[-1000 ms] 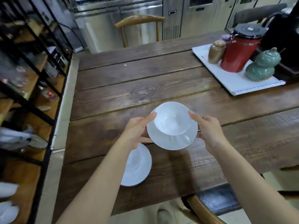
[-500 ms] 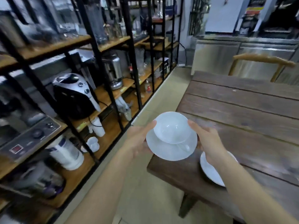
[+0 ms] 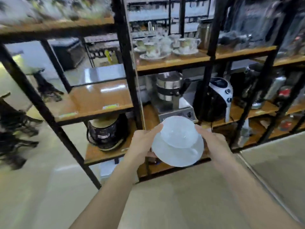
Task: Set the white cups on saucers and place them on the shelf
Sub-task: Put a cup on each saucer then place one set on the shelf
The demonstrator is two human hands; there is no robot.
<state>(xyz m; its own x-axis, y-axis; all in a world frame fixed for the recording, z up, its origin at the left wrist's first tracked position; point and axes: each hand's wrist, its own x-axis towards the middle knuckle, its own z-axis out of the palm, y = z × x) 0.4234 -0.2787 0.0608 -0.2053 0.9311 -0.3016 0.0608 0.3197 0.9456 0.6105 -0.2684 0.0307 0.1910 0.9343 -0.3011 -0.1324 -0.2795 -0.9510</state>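
A white cup [image 3: 179,131] sits on a white saucer [image 3: 179,155], carried in the air in front of a black-framed shelf unit. My left hand [image 3: 142,144] grips the saucer's left edge with the thumb against the cup's rim. My right hand [image 3: 212,142] holds the right edge the same way. The wooden shelf board [image 3: 100,98] at middle height to the left is bare. The cup's handle points toward me on the lower right.
Patterned cups on saucers [image 3: 165,47] stand on an upper board. A steel appliance [image 3: 171,95] and a black-and-white machine [image 3: 217,100] fill the shelf behind the cup. A dark pot [image 3: 107,131] sits on a lower board. Black uprights [image 3: 127,63] divide the bays. Pale floor lies below.
The view has swung from the wooden table to face the shelf unit. Both hands still carry the cup and saucer, now close in front of the shelves; the table is out of view.
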